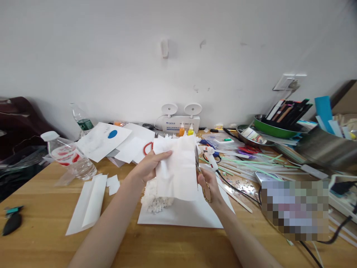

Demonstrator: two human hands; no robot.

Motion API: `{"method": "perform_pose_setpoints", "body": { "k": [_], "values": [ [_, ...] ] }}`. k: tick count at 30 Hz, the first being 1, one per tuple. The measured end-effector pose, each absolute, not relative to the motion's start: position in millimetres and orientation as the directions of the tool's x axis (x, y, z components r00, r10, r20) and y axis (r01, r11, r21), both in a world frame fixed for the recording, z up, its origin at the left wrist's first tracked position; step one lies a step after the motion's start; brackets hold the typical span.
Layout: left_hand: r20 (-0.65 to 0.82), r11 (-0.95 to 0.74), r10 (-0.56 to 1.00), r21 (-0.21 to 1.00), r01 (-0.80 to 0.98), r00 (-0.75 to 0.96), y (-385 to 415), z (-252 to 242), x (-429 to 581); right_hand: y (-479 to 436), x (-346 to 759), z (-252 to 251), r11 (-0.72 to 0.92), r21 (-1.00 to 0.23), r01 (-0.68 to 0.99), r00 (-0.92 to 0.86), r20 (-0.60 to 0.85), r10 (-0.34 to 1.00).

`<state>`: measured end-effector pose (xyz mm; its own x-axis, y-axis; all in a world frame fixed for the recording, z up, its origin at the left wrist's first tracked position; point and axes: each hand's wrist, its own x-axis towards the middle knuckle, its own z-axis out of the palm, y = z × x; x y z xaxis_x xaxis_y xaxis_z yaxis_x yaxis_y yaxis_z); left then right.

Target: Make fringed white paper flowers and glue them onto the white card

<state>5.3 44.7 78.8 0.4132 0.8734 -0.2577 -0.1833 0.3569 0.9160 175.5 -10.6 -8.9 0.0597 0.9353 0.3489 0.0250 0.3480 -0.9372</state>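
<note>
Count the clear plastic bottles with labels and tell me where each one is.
2. The red-labelled bottle is left of the left hand; the green-labelled bottle is behind it, nearer the wall, partly hidden by a white sheet. Others may be hidden.

A clear bottle with a red label [67, 158] stands on the left of the table [167, 245], and a second bottle, with a green label [84, 123], farther back near the wall [111, 56]. A dark red chair [16, 123] shows at the left edge; a black object [12, 223] lies at the near left. By the wall sits a twin-headed lamp [173, 122], an orange bottle [182, 131] and a yellow bottle [190, 131] before it. Rightward are a glue gun [210, 157], green straws [240, 162], a wooden stick [238, 201] and a green dish [275, 130] of markers [290, 111], below a socket [284, 81] holding a plug [294, 86].
</note>
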Motion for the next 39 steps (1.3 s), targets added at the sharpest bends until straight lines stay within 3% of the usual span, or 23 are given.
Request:
{"method": "perform_pose_setpoints", "body": {
  "k": [18, 39],
  "values": [
    [-0.22, 0.3, 0.885, 0.944, -0.139, 0.41, 41.7, 71.6, 8.7, -9.0, 176.3, -11.7, 0.339, -0.939, 0.055, 0.097, 0.343, 0.934],
    [-0.266, 0.334, 0.89, 0.933, -0.133, 0.371, 36.9, 79.3, 14.6, -6.9, 176.7, -13.5, 0.186, -0.981, 0.06, 0.258, 0.195, 0.946]
  ]
}}
